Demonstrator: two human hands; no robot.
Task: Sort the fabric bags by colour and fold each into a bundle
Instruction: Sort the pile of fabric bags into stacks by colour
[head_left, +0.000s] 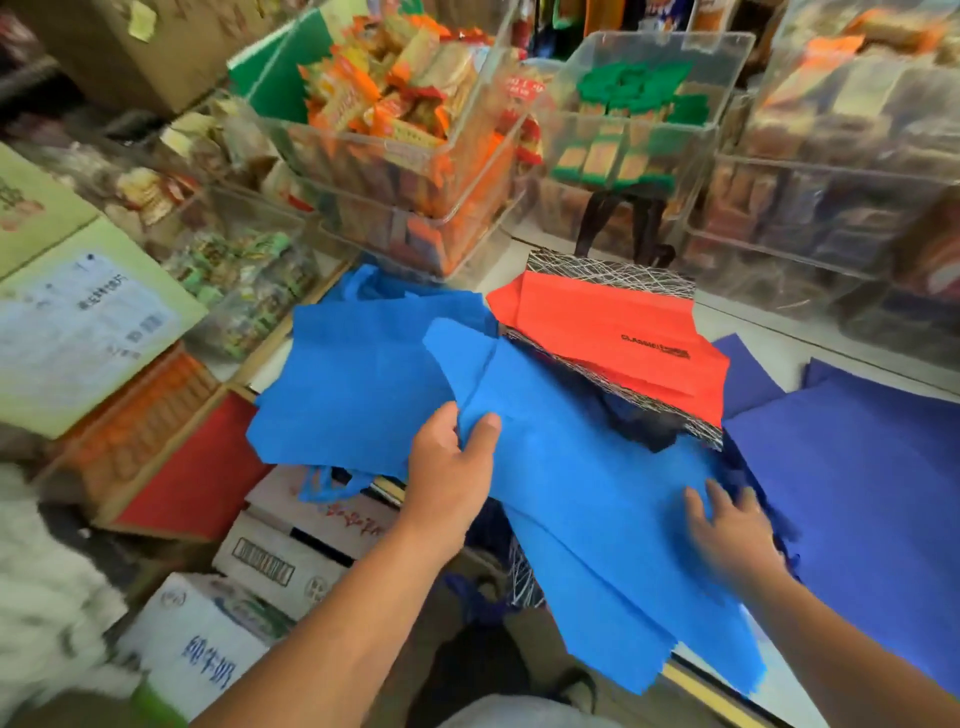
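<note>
A bright blue fabric bag (587, 499) lies spread across the counter's front, hanging over its edge. My left hand (454, 467) pinches its upper left part, thumb on top. My right hand (727, 530) rests flat on the bag's right side, fingers spread. A second bright blue bag (358, 374) lies to the left, partly under the first. Behind them a red bag (613, 332) with black print lies on a black-and-white patterned bag (613, 275). Dark blue bags (857, 457) are stacked at the right.
Clear plastic bins of packaged snacks (405, 135) stand behind the bags along the counter (743, 317). Cardboard boxes (291, 551) are stacked on the floor at the left, below the counter edge. More snack bins (852, 171) fill the right back.
</note>
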